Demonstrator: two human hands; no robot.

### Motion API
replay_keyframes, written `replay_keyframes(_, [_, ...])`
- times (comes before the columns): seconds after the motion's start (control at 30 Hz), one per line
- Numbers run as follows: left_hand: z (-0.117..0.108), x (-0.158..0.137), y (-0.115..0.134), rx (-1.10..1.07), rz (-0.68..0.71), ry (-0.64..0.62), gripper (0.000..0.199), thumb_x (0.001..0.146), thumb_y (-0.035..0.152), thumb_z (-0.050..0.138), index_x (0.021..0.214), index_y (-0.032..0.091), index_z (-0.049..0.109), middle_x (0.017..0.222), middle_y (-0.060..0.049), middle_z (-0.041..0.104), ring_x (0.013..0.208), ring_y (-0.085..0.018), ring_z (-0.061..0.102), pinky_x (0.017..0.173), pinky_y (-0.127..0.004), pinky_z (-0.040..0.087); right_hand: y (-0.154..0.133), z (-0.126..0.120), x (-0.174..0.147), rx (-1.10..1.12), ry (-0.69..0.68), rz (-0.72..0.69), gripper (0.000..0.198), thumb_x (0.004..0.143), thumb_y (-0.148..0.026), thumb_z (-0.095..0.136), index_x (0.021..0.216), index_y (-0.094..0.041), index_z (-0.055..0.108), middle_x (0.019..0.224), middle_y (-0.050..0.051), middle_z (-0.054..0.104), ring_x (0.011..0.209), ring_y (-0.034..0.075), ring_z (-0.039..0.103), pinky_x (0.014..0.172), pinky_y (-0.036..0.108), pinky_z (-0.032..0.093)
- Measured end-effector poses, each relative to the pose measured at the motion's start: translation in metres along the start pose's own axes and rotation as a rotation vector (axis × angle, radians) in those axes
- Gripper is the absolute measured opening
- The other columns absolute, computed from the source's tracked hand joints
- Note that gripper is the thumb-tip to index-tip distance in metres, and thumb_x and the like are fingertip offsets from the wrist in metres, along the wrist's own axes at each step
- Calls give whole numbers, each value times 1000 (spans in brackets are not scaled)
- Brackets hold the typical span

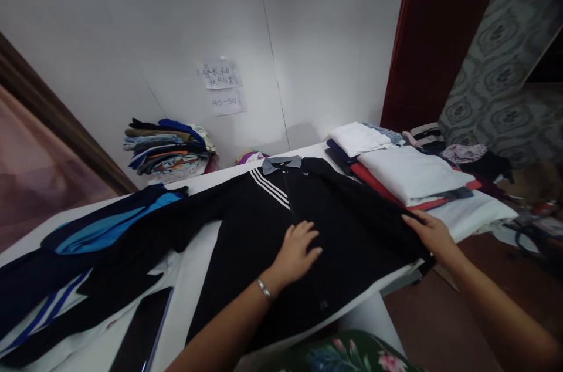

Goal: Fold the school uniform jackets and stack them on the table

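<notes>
Black jacket (259,231), head view: laid front up on the white counter (197,254), sleeves spread, three white stripes on one side. Chest mark: too small to read. Left hand (295,250): rests on the jacket front, grip loosely spread, nothing held. Right hand (428,234): at the sleeve's outer edge; cannot tell whether its grip is closed on the cloth. Upper paper sign (221,74): handwritten Chinese characters, blurred. Lower paper sign (227,102): reads "45-50". Both are fixed to the pale panelled wall (325,37). Room: pink curtain (39,166) at image left; dark red panel (433,26) and patterned wallpaper (488,67) at image right; brown floor (422,319) below.
</notes>
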State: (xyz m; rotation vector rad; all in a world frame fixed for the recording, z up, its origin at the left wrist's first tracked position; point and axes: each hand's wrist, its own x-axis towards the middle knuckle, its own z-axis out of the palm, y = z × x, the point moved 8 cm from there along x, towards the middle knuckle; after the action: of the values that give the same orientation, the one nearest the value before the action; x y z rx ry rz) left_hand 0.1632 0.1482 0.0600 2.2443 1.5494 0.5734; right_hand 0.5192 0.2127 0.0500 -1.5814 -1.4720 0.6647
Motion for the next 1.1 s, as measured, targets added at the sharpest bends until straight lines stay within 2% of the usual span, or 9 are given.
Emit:
replay_keyframes(0.13, [53,-15,56,-212,158,-148,50,85,46,57,132,33,53,150,-7,40,142,-25,28,118,-51,6,-19,-8,2,345,3,124,37,75,-52,63,98,-23,63,77,2,72,67,21,68,53,28,52])
replay_keyframes(0.27, [80,-19,59,-328,120,-227,53,80,47,63,131,35,55,148,-7,42,143,-27,27,118,-52,5,-20,-2,11,492,-149,189,34,76,-51,64,96,-25,57,71,1,68,55,20,65,41,28,49])
replay_keyframes(0.37, [79,-15,56,-376,63,-205,45,80,48,62,123,35,61,144,-7,48,139,-27,34,118,-50,7,-24,-9,22,528,-133,112,32,80,-53,57,93,-25,57,80,4,69,67,22,68,52,31,56])
replay_keyframes(0.53, [57,8,53,-704,-155,-39,38,85,50,55,109,25,69,121,-10,65,112,-24,59,104,-41,39,-48,1,25,583,-153,54,43,78,-53,60,109,-23,59,102,7,71,85,25,70,68,35,59])
replay_keyframes(0.7, [54,33,56,-1332,-409,-39,56,84,60,53,123,21,58,124,-14,61,100,-23,64,88,-41,49,-112,49,-22,340,-390,-335,47,75,-47,71,115,-23,66,140,10,53,128,29,49,108,47,38])
replay_keyframes(0.83, [67,36,72,-1647,-570,-231,56,85,63,48,110,15,65,108,-14,69,95,-24,66,83,-38,51,-132,90,-74,241,-729,-549,46,82,-43,65,124,-25,62,147,10,43,132,28,44,108,50,37])
replay_keyframes(0.9, [72,32,70,-1670,-686,-257,45,84,53,55,99,12,68,92,-13,72,85,-23,68,80,-35,52,-120,87,-75,288,-681,-520,39,87,-43,58,123,-26,63,143,9,49,128,26,50,104,48,43])
replay_keyframes(0.97, [71,33,64,-1655,-750,-224,32,82,41,61,94,12,69,83,-11,72,76,-21,69,78,-34,53,-92,71,-61,264,-472,-463,34,90,-43,52,116,-26,66,135,8,57,123,25,54,104,47,44])
replay_keyframes(1.1, [48,57,52,-1624,-696,-107,28,79,33,67,98,13,67,88,-10,73,78,-22,70,83,-37,54,-15,36,-36,-133,-110,-329,42,87,-49,49,116,-24,64,127,10,62,120,29,55,107,49,41])
